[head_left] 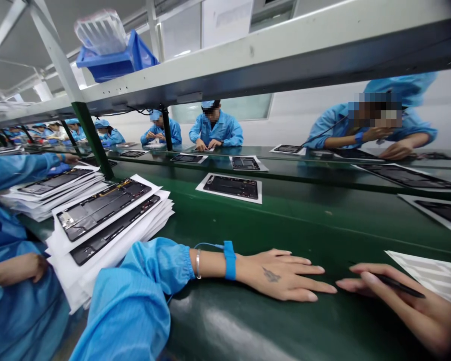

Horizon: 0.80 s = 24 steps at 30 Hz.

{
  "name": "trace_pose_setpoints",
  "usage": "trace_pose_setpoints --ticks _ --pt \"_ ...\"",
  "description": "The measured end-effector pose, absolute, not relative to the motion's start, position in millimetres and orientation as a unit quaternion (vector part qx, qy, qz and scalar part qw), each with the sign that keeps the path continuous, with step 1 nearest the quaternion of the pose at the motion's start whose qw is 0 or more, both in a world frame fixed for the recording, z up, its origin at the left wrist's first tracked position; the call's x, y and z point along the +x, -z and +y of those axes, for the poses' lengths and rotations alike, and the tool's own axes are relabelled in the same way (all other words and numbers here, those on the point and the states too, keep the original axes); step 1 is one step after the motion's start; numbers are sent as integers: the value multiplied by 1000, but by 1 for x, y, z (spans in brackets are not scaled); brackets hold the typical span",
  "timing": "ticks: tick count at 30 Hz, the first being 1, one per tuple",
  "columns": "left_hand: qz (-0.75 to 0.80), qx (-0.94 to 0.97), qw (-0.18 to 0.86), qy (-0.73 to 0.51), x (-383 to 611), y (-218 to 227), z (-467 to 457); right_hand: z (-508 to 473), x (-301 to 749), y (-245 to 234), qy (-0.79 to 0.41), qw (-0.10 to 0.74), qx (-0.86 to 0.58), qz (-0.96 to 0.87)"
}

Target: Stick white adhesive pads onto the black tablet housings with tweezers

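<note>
My left hand (285, 276) lies flat on the green conveyor belt (308, 220), fingers stretched out and holding nothing; a blue wrist strap (230, 259) and a thin bracelet circle the wrist. My right hand (406, 301) rests on the belt beside it, fingers closed round a thin black stylus-like tool (396, 285). A white sheet (436, 276) lies just beyond the right hand. At my left, a stack of white sheets carrying black panel parts (105, 220) sits by my left sleeve.
More black panels on white sheets (231, 187) ride the belt further out. Another stack (52, 188) stands at the far left by a neighbour's blue sleeve. Workers in blue coats sit across the line. A steel shelf (248, 65) with a blue bin (116, 57) hangs overhead.
</note>
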<state>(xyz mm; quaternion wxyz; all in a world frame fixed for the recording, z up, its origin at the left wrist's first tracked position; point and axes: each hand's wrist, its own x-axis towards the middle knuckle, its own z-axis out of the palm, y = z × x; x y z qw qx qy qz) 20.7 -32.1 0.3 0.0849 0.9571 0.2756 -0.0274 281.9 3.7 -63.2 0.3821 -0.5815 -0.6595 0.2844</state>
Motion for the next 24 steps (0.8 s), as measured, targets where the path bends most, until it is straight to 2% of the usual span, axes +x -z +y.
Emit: trace_pose_setpoints --ticks 3,12,19,22,24 --pt "278 957 79 31 21 0 -31 2 282 61 -373 360 -571 -636" --pt "279 956 87 -13 16 8 -30 -19 254 22 -362 382 -507 -683" --pt "277 954 86 -82 13 18 -28 -44 237 19 -241 371 -470 -764" --pt "280 952 83 -87 13 18 -28 -23 238 11 -167 317 -477 -803" --pt "280 952 85 -86 13 16 -28 17 252 -1 -67 249 -550 -795"
